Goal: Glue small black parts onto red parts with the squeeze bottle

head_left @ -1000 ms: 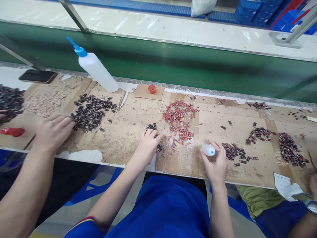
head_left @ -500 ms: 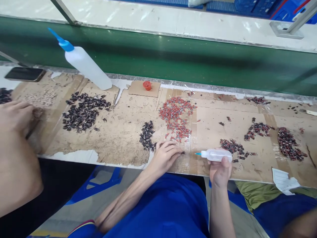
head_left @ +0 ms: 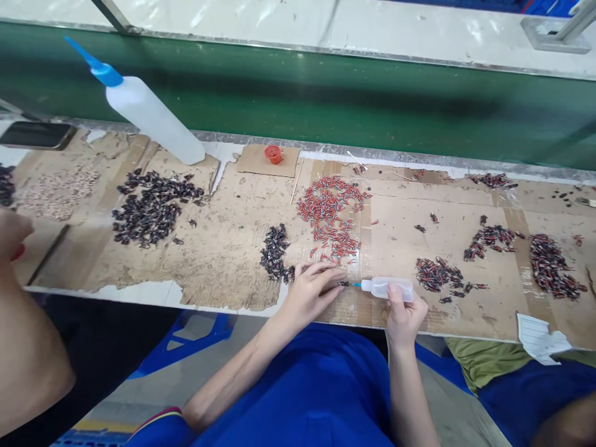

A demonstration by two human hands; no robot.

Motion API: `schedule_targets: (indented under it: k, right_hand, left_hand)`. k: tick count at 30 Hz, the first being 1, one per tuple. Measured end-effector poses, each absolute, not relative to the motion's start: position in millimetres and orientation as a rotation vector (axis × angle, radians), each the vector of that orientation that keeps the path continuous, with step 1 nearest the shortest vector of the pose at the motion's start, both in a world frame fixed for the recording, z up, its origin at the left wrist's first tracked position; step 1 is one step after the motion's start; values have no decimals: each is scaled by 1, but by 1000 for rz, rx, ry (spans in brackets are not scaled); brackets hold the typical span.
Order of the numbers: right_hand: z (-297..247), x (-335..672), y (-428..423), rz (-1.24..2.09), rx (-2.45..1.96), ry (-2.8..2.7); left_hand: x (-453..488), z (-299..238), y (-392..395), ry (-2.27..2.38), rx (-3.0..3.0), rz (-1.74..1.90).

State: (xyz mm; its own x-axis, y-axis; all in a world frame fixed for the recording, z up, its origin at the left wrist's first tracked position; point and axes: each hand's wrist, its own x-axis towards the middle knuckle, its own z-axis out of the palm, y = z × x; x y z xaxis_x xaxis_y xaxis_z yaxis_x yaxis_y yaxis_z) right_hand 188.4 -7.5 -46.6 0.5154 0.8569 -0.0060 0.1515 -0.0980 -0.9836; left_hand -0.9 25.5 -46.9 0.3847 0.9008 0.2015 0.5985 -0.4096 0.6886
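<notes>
Between the fingertips of my left hand [head_left: 313, 290] is a small dark part [head_left: 343, 284], held just above or on the cardboard. My right hand [head_left: 406, 315] grips a small clear squeeze bottle [head_left: 388, 288] lying nearly level. Its thin blue tip points left and reaches the small dark part, or very close to it; I cannot tell whether they touch. Left of my left hand lies a pile of black parts [head_left: 275, 251]. Beyond it spreads a pile of small red parts [head_left: 333, 211]. Right of the bottle is a pile of black-and-red parts [head_left: 437, 274].
A large white bottle with a blue nozzle [head_left: 153, 118] leans at the back left. A red cap [head_left: 273, 154] sits on a cardboard piece near a thin stick [head_left: 297, 180]. A co-worker's arm [head_left: 28, 347] is at far left; a paper slip [head_left: 542, 338] lies at the right edge.
My right hand has brought the squeeze bottle left, so its blue tip is now at the small dark part. The co-worker's hand at the left has drawn back. The view has shifted slightly.
</notes>
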Motion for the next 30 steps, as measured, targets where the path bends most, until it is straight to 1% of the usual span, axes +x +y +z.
schedule_targets:
  k: [4, 15, 23, 30]
  right_hand:
    - [-42, 188, -7, 735, -1617, -960]
    - [-40, 186, -5, 767, -1614, -1017]
    - [-40, 186, -6, 659, -1641, -982]
    - [-39, 185, -5, 724, -1624, -1010]
  left_hand:
    - [0, -46, 27, 1274, 2127, 707]
    - [3, -45, 25, 1336, 2038, 737]
    - [3, -48, 23, 1352, 2012, 768]
    - [4, -47, 24, 1354, 2011, 792]
